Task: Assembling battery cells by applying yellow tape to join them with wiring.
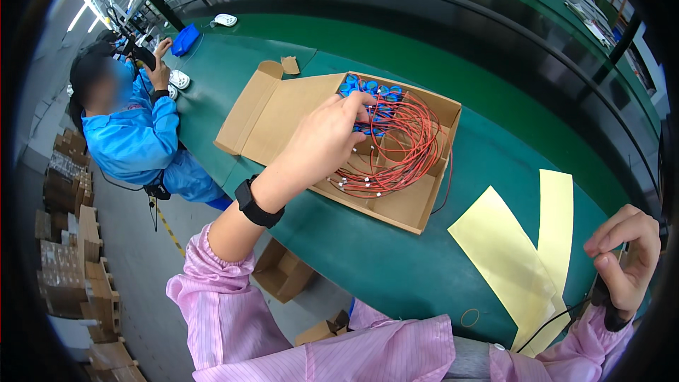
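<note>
Inside the cardboard box (283,110), left hand (329,138) fingers curled together among red-wired blue parts (382,92), grasp unclear.

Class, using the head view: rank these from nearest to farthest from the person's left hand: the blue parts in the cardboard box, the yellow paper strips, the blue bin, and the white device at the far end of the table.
From the left hand:
1. Blue parts, at its fingertips in the cardboard box.
2. Yellow paper strips, lower right on the table.
3. Blue bin, upper left.
4. White device, just beyond the bin; close to it, slightly farther.
</note>
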Tool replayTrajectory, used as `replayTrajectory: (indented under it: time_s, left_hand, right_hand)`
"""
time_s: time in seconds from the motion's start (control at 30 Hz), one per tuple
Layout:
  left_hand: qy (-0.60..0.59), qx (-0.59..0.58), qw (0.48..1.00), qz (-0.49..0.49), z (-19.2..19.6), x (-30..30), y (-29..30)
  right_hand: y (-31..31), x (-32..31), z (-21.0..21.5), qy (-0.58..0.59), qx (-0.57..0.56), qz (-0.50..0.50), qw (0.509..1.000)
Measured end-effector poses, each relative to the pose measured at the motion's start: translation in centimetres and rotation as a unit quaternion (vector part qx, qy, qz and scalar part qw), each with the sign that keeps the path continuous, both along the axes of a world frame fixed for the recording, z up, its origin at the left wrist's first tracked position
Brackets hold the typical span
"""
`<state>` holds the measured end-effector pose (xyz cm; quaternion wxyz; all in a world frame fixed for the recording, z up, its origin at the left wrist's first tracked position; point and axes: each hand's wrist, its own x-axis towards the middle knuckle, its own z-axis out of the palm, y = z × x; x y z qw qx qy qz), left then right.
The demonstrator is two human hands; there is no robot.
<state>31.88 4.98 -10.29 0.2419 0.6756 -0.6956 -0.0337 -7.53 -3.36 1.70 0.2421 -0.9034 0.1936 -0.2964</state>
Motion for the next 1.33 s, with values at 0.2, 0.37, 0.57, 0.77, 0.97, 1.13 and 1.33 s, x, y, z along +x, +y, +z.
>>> replayTrajectory:
  time_s: [0.2, 0.37, 0.57, 0.77, 0.97, 1.13, 1.33]
  left_hand:
    - [0.037, 0.038, 0.998, -0.015, 0.5, 0.1, -0.1]
    - [0.106, 0.061, 0.992, 0.03, 0.6, 0.3, -0.2]
    - [0.104, 0.087, 0.99, 0.045, 2.4, 0.0, -1.1]
    - [0.073, 0.071, 0.995, 0.021, 1.8, 0.1, -1.1]
    - [0.01, 0.076, 0.997, 0.022, 1.9, -0.8, -1.7]
    - [-0.065, 0.015, 0.998, -0.013, 0.8, -0.7, -1.7]
    - [0.047, 0.077, 0.994, 0.059, 3.2, -1.4, -1.5]
  right_hand:
    - [0.4, -0.7, -0.3, -0.013, 0.019, -0.018, 1.0]
    - [0.5, -1.2, -0.5, -0.011, 0.027, -0.013, 0.999]
    - [0.9, -2.8, -0.4, -0.009, 0.055, -0.044, 0.997]
    - [0.7, -3.5, -1.6, -0.02, 0.059, -0.042, 0.997]
    - [1.2, -4.5, -1.2, -0.017, 0.054, -0.042, 0.998]
    - [1.3, -5.2, -1.4, -0.018, 0.08, -0.039, 0.996]
    - [1.8, -6.1, -0.5, -0.013, 0.076, -0.028, 0.997]
